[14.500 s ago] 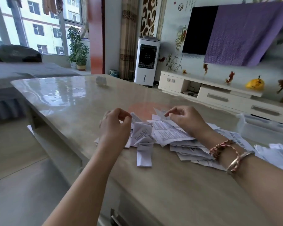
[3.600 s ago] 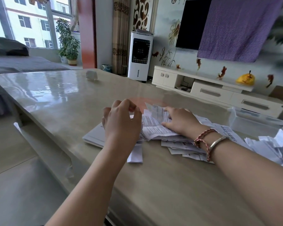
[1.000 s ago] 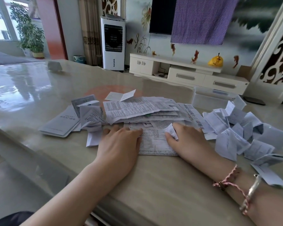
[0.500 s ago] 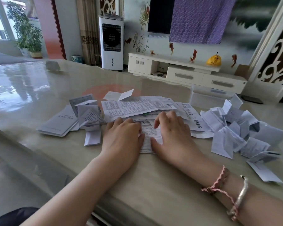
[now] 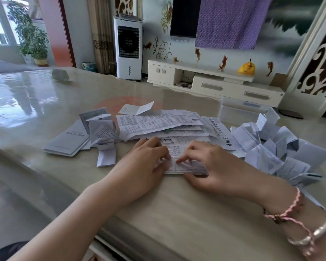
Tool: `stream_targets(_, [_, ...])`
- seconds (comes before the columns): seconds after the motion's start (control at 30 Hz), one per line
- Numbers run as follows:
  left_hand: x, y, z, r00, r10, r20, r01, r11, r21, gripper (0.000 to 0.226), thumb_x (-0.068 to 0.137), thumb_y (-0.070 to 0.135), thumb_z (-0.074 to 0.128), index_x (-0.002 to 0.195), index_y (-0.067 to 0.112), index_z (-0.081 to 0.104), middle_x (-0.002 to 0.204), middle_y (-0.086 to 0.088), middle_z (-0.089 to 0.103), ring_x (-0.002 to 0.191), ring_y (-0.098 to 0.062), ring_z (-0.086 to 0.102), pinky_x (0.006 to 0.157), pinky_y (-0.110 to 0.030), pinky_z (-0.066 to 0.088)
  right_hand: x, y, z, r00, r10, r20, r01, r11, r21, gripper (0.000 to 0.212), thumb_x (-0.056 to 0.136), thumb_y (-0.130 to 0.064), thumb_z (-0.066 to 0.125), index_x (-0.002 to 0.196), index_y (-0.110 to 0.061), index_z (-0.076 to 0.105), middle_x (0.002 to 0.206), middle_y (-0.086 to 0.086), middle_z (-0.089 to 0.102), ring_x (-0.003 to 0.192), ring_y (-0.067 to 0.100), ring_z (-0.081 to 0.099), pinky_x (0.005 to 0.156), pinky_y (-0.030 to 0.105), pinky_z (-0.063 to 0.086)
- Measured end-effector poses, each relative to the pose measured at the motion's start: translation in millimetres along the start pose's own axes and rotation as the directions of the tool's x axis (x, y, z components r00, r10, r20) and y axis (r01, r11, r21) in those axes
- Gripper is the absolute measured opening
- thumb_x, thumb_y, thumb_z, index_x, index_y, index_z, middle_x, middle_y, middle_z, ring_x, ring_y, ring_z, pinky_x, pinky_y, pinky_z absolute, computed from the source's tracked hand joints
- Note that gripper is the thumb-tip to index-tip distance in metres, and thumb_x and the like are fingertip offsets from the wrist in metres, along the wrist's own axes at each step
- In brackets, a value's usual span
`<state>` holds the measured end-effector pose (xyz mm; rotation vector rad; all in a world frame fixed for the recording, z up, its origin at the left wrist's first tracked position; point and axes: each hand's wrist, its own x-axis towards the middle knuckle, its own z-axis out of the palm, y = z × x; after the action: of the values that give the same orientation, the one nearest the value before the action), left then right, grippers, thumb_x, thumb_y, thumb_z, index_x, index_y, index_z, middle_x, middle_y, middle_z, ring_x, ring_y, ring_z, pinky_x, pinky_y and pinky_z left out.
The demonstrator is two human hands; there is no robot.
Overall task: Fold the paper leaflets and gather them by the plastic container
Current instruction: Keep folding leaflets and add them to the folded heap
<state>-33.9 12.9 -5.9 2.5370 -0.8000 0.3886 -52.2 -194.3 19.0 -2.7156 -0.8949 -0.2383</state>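
Both hands have drawn apart since half a second ago, uncovering more of the printed white paper leaflet (image 5: 184, 163) at the near edge of the glossy beige table (image 5: 177, 213). Left hand (image 5: 145, 162) presses it with flattened fingers; right hand (image 5: 213, 166) pins it with bent fingertips, creasing. Folded white leaflets (image 5: 271, 146) lie heaped beside the clear plastic container (image 5: 239, 110). Roughly half done, I judge: a stack of flat printed sheets (image 5: 158, 123) remains unfolded.

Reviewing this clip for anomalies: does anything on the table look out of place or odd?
One small folded paper sits alone near the table's far left end, apart from the leaflet piles. Otherwise nothing stands out.
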Motion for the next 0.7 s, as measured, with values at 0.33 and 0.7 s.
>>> stream_targets(0.33, [6,-3,-6,0.988,-0.149,-0.032,0.143,0.978,-0.15,0.037,0.09,0.042,0.058,0.065,0.015,0.06,0.079,0.003,0.053,0.072,-0.011,0.049,0.067,-0.028,0.038,9,13,5,0.914,0.374,-0.157,-0.305,0.89,0.34,0.02,0.084,-0.034,0.068,0.067,-0.023,0.063,0.056,-0.016,0.054,0.054,0.0,0.047,0.055,0.017,0.036])
stream_targets(0.7, [27,11,3,0.915,-0.396,-0.076,0.403,0.903,0.151,0.03,0.097,0.045,0.042,0.109,0.018,0.042,0.112,-0.007,0.061,0.102,-0.031,0.056,0.069,-0.034,0.038,33,11,21,0.793,0.576,-0.2,-0.535,0.815,0.223,0.025,0.093,-0.035,0.056,0.077,-0.019,0.045,0.067,-0.009,0.046,0.065,0.01,0.045,0.057,0.03,0.032])
